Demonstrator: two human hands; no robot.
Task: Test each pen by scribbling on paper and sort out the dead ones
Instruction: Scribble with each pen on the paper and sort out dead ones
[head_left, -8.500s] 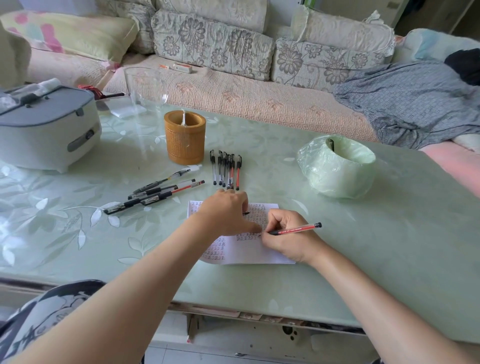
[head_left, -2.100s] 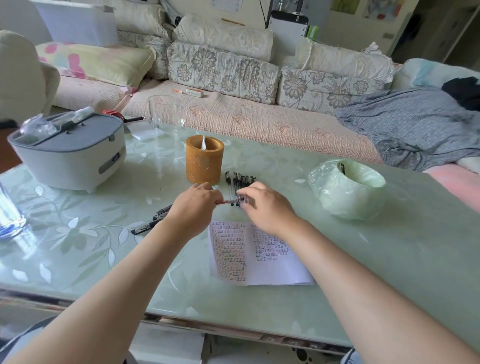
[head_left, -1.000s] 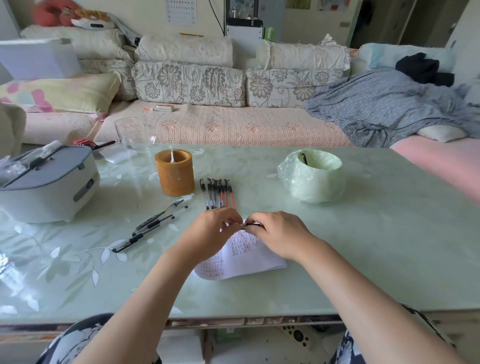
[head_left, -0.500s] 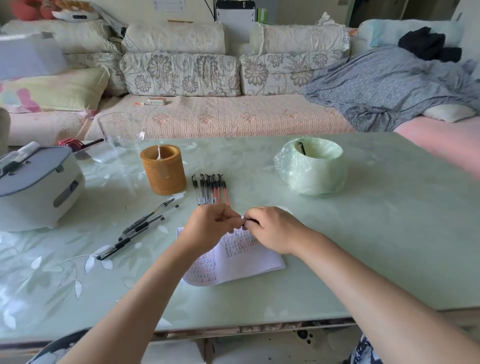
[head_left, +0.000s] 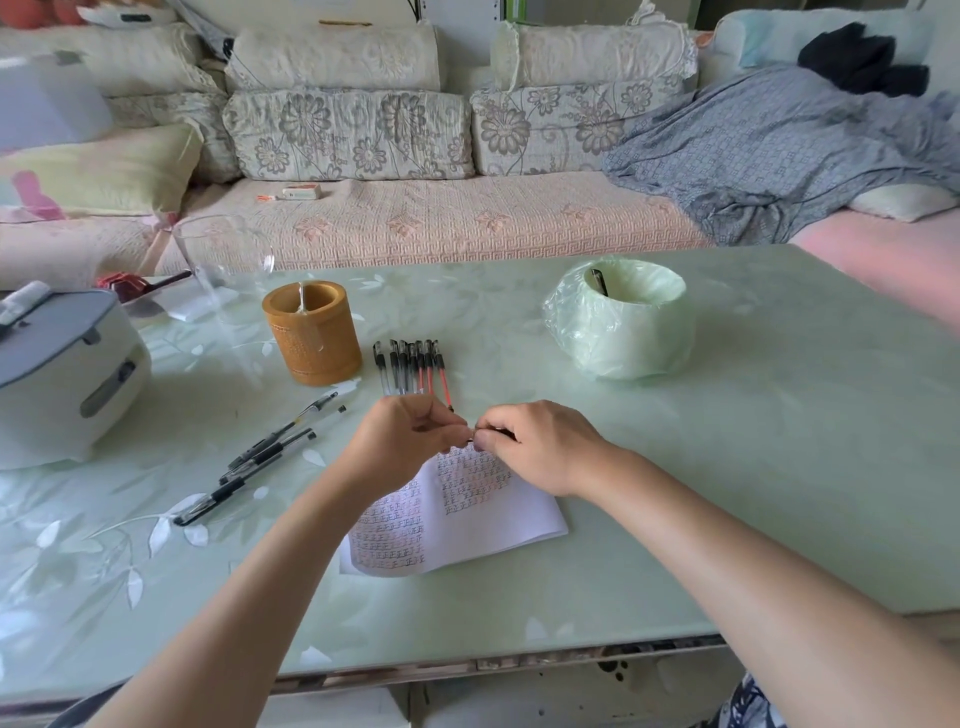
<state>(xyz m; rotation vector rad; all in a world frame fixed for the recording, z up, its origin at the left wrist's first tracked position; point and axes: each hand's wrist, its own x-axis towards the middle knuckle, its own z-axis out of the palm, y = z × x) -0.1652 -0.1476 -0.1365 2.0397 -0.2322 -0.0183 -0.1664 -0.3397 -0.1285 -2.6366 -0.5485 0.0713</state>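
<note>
Two hands meet just above the top edge of the paper (head_left: 467, 525), your left hand (head_left: 410, 441) and right hand (head_left: 540, 447) each pinching an end of one dark pen (head_left: 501, 431). Looks like a cap coming off, so pull straight along the barrel and keep the tip over the sheet. The row of pens (head_left: 413, 366) lies just beyond on the tabletop, and the loose pens (head_left: 260, 457) wait at your left. Eight seconds back your right hand was scribbling with a red pen while the left pressed the sheet; now neither touches it.

Pen (head_left: 494, 432) held just above scribbled paper (head_left: 485, 525), row of pens (head_left: 411, 366) beyond, loose pens (head_left: 260, 457) lying left
</note>
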